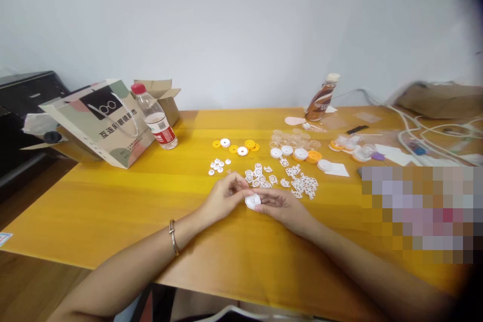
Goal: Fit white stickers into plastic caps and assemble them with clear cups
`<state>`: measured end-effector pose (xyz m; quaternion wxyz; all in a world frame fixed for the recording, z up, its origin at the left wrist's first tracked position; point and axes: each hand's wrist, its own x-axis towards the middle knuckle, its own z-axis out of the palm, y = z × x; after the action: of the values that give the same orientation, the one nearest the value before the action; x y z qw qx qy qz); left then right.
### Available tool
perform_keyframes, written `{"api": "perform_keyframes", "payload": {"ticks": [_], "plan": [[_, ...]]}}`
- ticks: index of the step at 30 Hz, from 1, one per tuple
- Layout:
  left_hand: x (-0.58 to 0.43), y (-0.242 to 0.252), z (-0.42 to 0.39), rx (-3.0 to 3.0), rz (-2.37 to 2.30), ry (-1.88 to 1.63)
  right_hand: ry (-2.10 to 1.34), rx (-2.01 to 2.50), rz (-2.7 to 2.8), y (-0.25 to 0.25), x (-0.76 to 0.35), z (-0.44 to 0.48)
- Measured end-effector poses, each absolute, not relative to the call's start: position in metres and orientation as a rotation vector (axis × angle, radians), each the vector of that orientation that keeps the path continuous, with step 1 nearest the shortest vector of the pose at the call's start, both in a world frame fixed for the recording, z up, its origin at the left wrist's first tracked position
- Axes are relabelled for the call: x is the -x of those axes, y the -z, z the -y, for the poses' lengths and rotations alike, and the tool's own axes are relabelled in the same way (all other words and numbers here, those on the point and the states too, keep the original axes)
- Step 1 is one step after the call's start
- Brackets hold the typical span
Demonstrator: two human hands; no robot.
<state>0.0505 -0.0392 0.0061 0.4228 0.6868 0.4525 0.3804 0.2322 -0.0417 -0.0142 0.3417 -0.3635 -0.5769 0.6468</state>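
A small round white plastic disc (252, 202) is held in front of me, low over the table. My right hand (285, 205) grips its right edge between thumb and fingers. My left hand (230, 193) is closed, its thumb pressed at the disc's upper left edge; whatever else its fingertips pinch is too small to tell. Just beyond my hands lie several flat white openwork plastic pieces (258, 176), with more of them (305, 185) to the right. Several small white round caps (217, 165) sit left of my left hand.
White and yellow plastic rings (243, 151) and clear round covers (294, 136) lie farther back. A water bottle (162, 128), paper bag (109, 131) and cardboard box (169, 100) stand left. A brown drink bottle (322, 98) stands at the back; white cables (407, 126) run along the right.
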Motion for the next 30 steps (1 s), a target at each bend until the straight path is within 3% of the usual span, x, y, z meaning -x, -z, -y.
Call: {"api": "perform_keyframes", "payload": {"ticks": [9, 19, 30], "plan": [[-0.048, -0.012, 0.021, -1.648, -1.195, -0.855, -1.657, 0.977, 1.459, 0.011, -0.241, 0.035], [-0.067, -0.018, -0.047, -2.351, -1.166, -0.853, -1.819, 0.923, 1.469, 0.013, -0.241, 0.037], [-0.135, -0.008, -0.081, -2.899, -0.926, -0.603, -1.923, 0.847, 1.482, 0.012, -0.245, 0.036]]}}
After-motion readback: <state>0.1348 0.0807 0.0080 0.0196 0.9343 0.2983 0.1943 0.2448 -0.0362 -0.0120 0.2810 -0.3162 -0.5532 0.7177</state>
